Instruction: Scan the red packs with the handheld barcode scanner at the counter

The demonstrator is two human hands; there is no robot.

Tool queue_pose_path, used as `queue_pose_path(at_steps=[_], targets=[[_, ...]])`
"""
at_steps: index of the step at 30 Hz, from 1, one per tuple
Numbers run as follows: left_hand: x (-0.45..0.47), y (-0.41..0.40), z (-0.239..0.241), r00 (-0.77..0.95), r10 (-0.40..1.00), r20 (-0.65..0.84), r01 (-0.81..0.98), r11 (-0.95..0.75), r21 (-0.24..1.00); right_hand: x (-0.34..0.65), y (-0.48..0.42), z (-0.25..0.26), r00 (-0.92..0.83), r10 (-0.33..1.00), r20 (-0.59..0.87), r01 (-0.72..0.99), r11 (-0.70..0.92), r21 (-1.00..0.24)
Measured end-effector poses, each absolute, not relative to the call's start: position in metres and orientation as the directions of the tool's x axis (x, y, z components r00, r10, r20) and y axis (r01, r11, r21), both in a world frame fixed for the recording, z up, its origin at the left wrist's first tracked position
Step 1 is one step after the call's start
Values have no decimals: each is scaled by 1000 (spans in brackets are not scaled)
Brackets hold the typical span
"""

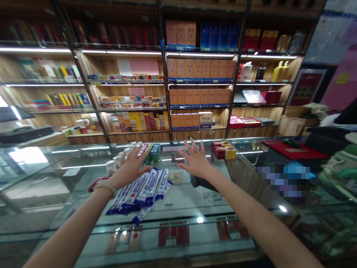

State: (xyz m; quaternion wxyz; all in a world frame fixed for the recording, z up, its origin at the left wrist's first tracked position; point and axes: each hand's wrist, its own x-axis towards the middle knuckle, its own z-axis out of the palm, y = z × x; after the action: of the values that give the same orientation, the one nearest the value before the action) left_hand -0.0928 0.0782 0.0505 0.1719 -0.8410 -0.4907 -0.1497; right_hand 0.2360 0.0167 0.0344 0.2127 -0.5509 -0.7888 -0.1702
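Observation:
Both my arms reach out over a glass counter [195, 197]. My left hand [131, 165] is open with fingers spread, hovering just above the far end of a fan of several long blue-and-white sachets [142, 191] lying on the glass. My right hand [196, 160] is also open, fingers spread, over bare glass to the right of the sachets, holding nothing. A beaded bracelet sits on my left wrist [105, 187].
Small white jars [115, 162] and green packs [153, 152] stand behind the sachets. A stack of red packs [223, 149] lies to the right, a dark device [202, 182] under my right wrist. Shelves of orange boxes [199, 70] fill the back wall. Red packs show inside the case.

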Motion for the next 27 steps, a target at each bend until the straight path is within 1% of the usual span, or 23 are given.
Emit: queue_pose_path(at_steps=[4,11,16,20,24,27], targets=[[-55,83,55,480,748,458,871,-469,-146,263,11,39,-246,815,524,961,277,21],[27,89,59,432,750,502,881,-469,-57,321,2,40,-133,850,510,989,149,9],[89,91,51,436,756,488,865,-502,5,365,0,28,-21,862,506,999,32,-13],[131,89,43,453,753,477,852,-523,17,392,-1,16,43,866,497,999,-24,-45],[167,88,40,457,757,468,843,-536,45,414,0,11,89,869,487,996,-74,-49],[192,89,39,435,755,490,842,-534,76,430,6,12,133,866,482,991,-118,-61]])
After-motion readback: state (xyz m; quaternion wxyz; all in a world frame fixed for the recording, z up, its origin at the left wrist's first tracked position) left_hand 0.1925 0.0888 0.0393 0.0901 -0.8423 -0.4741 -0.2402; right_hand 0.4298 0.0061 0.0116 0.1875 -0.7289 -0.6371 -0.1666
